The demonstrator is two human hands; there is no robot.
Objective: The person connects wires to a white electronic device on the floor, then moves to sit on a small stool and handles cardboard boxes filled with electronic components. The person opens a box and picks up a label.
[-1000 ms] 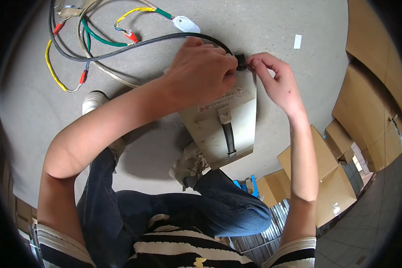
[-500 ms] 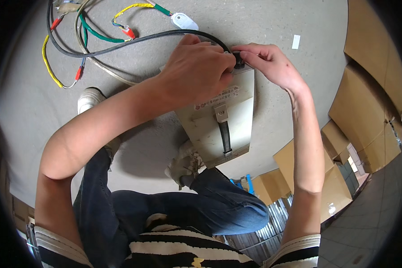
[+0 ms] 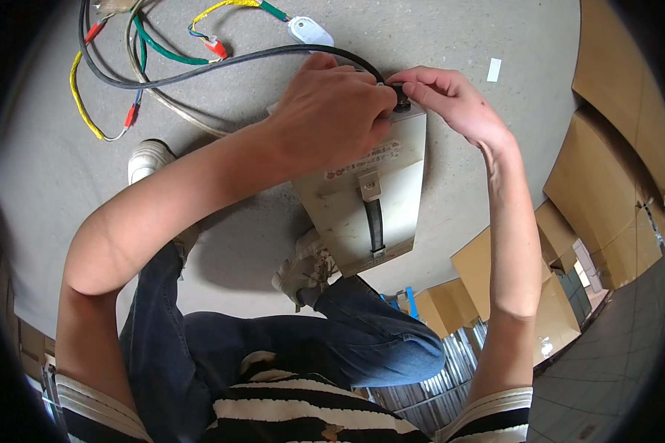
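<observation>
Concrete floor (image 3: 52, 170), one beige metal box (image 3: 369, 199) standing on it; left hand (image 3: 332, 118) clamped over its top, right hand (image 3: 451, 100) pinching one black cable (image 3: 222, 63) at the box's top corner; several coloured wires (image 3: 162, 33) nearby.

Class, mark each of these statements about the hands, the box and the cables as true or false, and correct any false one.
1. The left hand rests on the top of the beige box. True.
2. The right hand lies flat on the floor. False: its fingertips pinch the black connector at the box's top corner.
3. The black cable runs across the floor to that corner. True.
4. The box's black strap handle is gripped by a hand. False: no hand touches it.
5. Cardboard boxes stand to the person's right. True.
</observation>
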